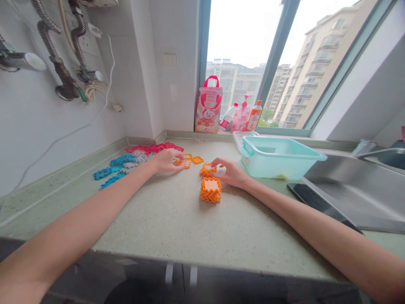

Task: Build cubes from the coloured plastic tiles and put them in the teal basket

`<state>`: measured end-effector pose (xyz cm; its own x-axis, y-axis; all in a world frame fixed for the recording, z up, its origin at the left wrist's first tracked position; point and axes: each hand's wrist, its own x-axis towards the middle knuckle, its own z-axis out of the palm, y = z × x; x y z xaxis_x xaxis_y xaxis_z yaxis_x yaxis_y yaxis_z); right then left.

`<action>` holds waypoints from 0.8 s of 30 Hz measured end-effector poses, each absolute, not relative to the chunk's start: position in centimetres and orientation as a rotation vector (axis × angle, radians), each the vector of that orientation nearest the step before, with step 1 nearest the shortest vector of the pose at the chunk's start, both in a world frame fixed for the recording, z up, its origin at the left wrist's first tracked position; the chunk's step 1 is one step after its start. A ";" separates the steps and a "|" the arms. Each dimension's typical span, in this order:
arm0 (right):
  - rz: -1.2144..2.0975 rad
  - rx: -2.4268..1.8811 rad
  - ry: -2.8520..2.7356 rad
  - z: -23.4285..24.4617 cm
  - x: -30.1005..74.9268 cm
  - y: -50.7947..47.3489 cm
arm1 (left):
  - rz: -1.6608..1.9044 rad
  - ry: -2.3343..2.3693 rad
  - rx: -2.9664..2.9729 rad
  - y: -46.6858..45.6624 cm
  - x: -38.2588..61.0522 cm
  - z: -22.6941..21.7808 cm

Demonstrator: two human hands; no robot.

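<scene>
My left hand [168,161] reaches to a few flat orange tiles with notched edges and printed faces [186,164]. Its thumb and fingers close on one at the near side. Just right of these lies a single orange tile [198,160]. My right hand [230,172] has its fingertips pinched on another orange tile [207,170], which seems to sit on a small pile. Nearer me stands a neat stack of orange notched tiles [211,190] with a plain pale square on top.
Red tiles [155,148], grey tiles [139,156] and blue tiles [122,159] lie spread at the back left. At right are a turquoise plastic bin [284,158], a dark phone [319,204] and a steel sink [357,190]. Bottles [242,118] and a pink bag [209,109] line the windowsill.
</scene>
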<state>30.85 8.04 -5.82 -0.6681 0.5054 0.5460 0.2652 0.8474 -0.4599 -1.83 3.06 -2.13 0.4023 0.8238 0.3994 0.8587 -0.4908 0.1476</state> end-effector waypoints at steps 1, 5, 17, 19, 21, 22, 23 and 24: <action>0.442 -0.558 -2.335 -5.8 30.9 8.0 | -0.711 -1.540 -2.548 3.0 -1.7 -2.1; 0.409 -0.543 -2.416 -5.8 31.2 8.1 | -0.989 -1.503 -2.535 2.4 0.2 -2.0; 0.583 -0.595 -2.225 -5.6 31.6 8.2 | -0.946 -1.276 -2.831 1.7 6.4 -3.6; 0.554 -0.587 -2.264 -5.5 31.7 8.1 | -0.918 -1.284 -2.812 1.8 6.2 -3.7; 0.504 -0.584 -2.308 -5.4 31.6 7.9 | -0.924 -1.319 -2.748 1.8 5.8 -3.7; 0.479 -0.583 -2.326 -5.3 31.6 7.8 | -0.920 -1.347 -2.713 1.7 5.6 -3.7; 0.458 -0.581 -2.340 -5.3 31.6 7.8 | -0.908 -1.386 -2.687 1.7 5.5 -3.7; 0.444 -0.577 -2.353 -5.3 31.6 7.7 | -0.892 -1.433 -2.671 1.7 5.5 -3.7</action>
